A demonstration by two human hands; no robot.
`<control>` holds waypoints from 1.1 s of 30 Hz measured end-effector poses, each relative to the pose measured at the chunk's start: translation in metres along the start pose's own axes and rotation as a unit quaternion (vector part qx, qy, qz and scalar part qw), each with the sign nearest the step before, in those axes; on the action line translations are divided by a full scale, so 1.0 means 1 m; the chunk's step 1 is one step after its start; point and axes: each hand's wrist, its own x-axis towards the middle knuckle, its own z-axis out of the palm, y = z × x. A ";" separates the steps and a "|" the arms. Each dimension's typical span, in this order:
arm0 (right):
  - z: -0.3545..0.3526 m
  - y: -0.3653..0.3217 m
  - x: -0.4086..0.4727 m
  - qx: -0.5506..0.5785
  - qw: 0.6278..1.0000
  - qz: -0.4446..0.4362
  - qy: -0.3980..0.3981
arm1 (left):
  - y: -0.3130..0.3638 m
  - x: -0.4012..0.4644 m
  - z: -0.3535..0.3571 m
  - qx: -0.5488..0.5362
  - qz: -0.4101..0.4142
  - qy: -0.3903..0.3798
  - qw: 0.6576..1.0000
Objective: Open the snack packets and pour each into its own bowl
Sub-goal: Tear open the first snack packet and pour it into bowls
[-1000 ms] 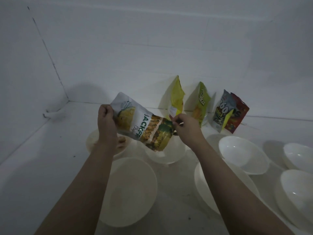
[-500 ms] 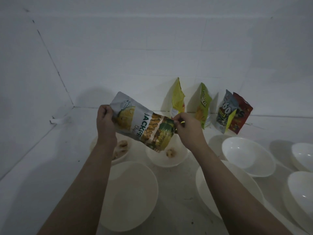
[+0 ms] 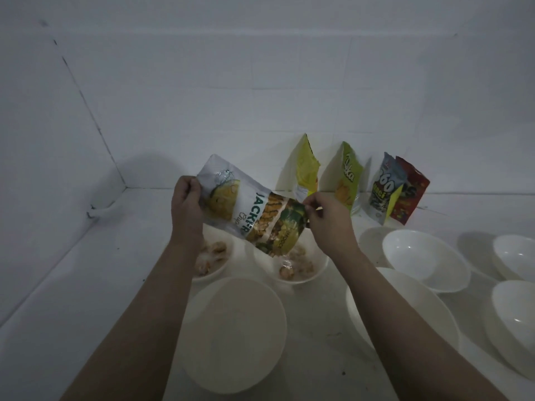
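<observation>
- White counter (image 3: 72, 285): left hand (image 3: 186, 206) grip clamped on the packet's (image 3: 254, 208) upper end.
- Packet tilts mouth-down toward 5 o'clock over a bowl (image 3: 292, 266) holding snacks.
- Right hand (image 3: 327, 218) grip pinches its lower edge.

I've got the jackfruit packet (image 3: 254, 208) tilted over the bowl (image 3: 314, 274) at 12 o'clock, left hand (image 3: 186, 202) gripping its upper end, right hand (image 3: 325, 217) pinching the lower edge. Snack pieces (image 3: 289, 269) are sitting in that bowl.
</observation>
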 end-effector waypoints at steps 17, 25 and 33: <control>0.003 -0.008 -0.011 -0.025 0.999 0.016 0.014 | 0.008 -0.002 -0.011 0.016 0.017 -0.049 0.999; 0.009 -0.016 -0.015 -0.074 0.995 0.021 -0.056 | 0.010 -0.004 -0.009 0.117 0.091 -0.109 0.983; 0.020 -0.036 -0.002 0.038 0.999 0.014 0.016 | 0.014 -0.007 0.007 0.193 0.189 -0.118 0.956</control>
